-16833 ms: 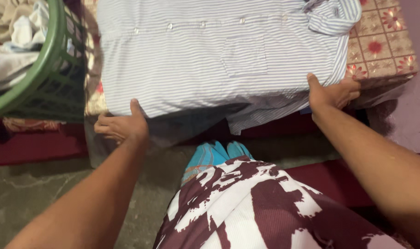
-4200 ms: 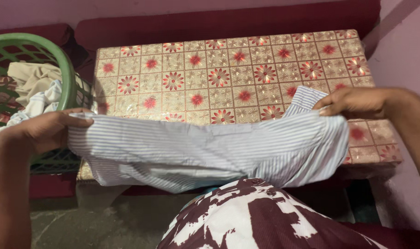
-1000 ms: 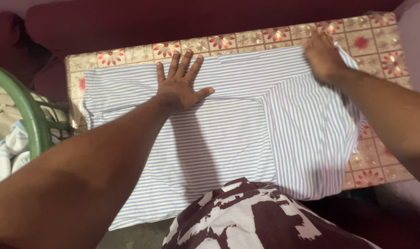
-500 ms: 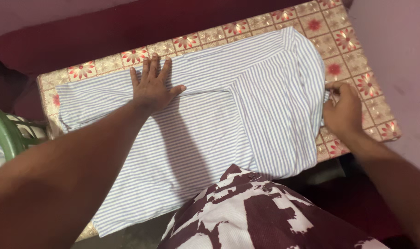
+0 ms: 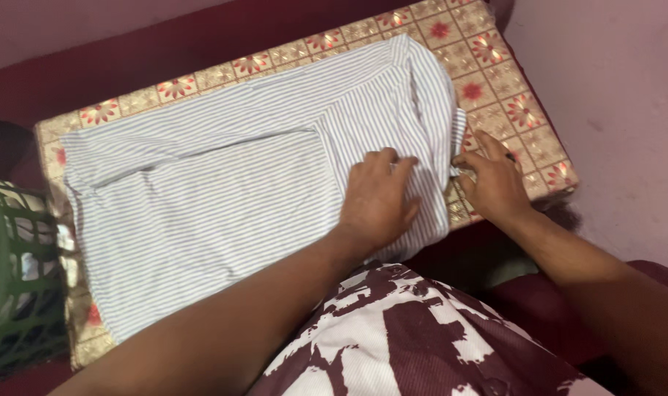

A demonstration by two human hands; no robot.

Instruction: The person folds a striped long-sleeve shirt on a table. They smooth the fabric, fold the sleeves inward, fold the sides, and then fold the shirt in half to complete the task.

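Maroon-and-white garment (image 5: 393, 330): filling the near edge of the view, just below the table's front edge; blotchy white pattern on dark maroon cloth.

Left hand (image 5: 378, 198): lying palm down on the striped shirt's right part, near the table's front edge; fingers together and slightly curled, pressing on the cloth, gripping nothing that can be seen.

Right hand (image 5: 495, 183): resting at the table's right front corner, just beside the shirt's right edge; fingertips pinching a small bit of striped cloth there, fingers narrow and bent.

Striped shirt (image 5: 224, 198): lying flat across most of the table, running from the left end almost to the right end; white with thin blue-grey stripes. Showing one folded panel with stripes running crosswise and, to the right, a layer with stripes running toward the far edge. Bunching into soft ridges at the right end, near both hands. Hanging slightly over the table's front edge at the left.

Table (image 5: 495, 88): showing a glossy cover of gold squares with red flowers, bare only along the far edge and at the right end.

Green basket (image 5: 11, 293): standing against the table's left end, plastic lattice wall, pale cloth showing through.

Dark red cushion (image 5: 129, 51): sitting just behind the table's far edge.
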